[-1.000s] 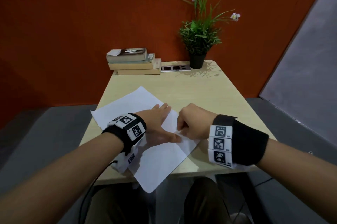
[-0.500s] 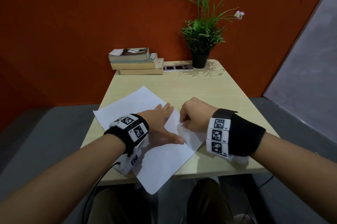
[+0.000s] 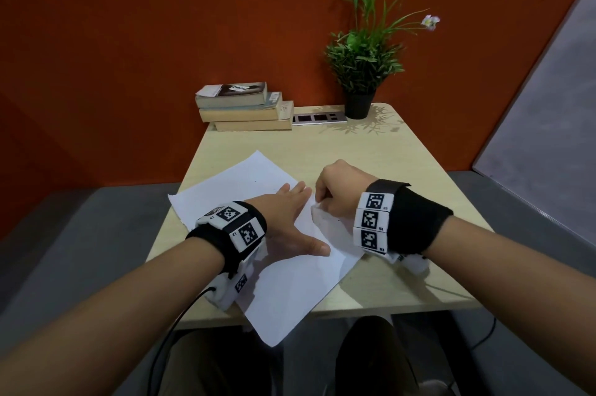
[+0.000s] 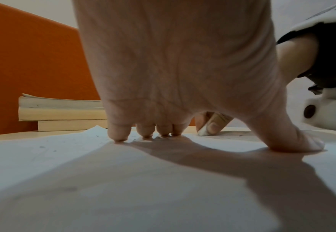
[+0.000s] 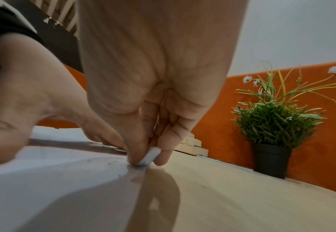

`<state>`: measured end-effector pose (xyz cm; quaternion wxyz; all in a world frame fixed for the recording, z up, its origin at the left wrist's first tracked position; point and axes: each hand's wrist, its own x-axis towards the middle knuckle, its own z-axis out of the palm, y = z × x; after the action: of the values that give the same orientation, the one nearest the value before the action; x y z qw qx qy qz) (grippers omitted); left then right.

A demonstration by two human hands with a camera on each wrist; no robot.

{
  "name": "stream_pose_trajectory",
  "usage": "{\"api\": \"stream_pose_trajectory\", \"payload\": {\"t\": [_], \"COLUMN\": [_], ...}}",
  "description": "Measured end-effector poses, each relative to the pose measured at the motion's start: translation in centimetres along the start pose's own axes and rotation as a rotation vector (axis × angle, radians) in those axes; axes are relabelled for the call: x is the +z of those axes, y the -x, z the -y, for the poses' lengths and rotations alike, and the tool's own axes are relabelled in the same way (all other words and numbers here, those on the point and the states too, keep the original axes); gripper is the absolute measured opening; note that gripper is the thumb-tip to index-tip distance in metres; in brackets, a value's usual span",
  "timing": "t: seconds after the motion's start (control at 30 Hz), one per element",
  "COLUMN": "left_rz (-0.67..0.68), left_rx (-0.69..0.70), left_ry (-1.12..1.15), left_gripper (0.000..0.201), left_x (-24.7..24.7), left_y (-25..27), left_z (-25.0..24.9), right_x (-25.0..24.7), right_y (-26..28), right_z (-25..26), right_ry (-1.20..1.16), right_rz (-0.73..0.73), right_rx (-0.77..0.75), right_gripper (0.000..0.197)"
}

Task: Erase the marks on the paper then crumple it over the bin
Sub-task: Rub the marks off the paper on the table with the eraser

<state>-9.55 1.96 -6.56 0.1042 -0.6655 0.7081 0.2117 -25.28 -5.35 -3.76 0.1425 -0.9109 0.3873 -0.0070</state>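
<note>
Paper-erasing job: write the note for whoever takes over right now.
Left hand: flat, fingers pressing the paper down on the table.
Right hand: pinching the eraser, its tip on the sheet near the right edge.
Done: erasing is under way; crumbs and faint marks remain.
Left: finish erasing, then crumple the sheet over the bin, which is not in view.

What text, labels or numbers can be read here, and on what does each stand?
"R5", "R4", "R3", seemingly: tiny tags beside the square code markers on the black right wristband.
White label on the top book of the three stacked paperbacks: blurred, unreadable.
Small characters on the black left wristband: too small.
White paper sheet: faint marks, no words.
</note>
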Motion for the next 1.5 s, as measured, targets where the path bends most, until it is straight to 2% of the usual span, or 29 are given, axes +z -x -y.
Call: {"api": "stream_pose_trajectory", "payload": {"t": [0.27,0.37,0.57,0.87,0.97,1.23,1.5], "left_rz": [0.017,0.019,0.014,0.028,0.024,0.014,0.020], "left_rx": [0.001,-0.005,0.002,-0.001,0.001,0.010,0.000], "left_ry": [-0.025,-0.019,-0.004,-0.014,-0.015,0.003,-0.010], "left_gripper": [0.140,0.141,0.141,0.145,0.149,0.144,0.143], "left_x": [-0.2,-0.2,-0.3,-0.2,-0.2,-0.1,-0.1], "left_y": [0.1,0.1,0.0,0.2,0.0,-0.3,0.0], "left_z": [-0.2,-0.2,-0.1,-0.2,-0.1,0.1,-0.1], "right_x": [0.4,-0.2,-0.5,-0.1,-0.4,-0.2,-0.1], "right_y": [4.6,3.4,-0.3,4.3,3.8,0.4,4.8], "right_z": [-0.3,0.2,0.3,-0.1,0.0,0.4,0.0], "right_ry": [0.001,0.031,0.050,0.012,0.023,0.025,0.002], "right_rz": [0.092,0.112,0.026,0.105,0.117,0.029,0.111], "right_rx": [-0.071,-0.059,0.007,-0.080,-0.081,-0.020,-0.090], "right_gripper": [0.011,0.007,0.007,0.011,0.010,0.010,0.012]}}
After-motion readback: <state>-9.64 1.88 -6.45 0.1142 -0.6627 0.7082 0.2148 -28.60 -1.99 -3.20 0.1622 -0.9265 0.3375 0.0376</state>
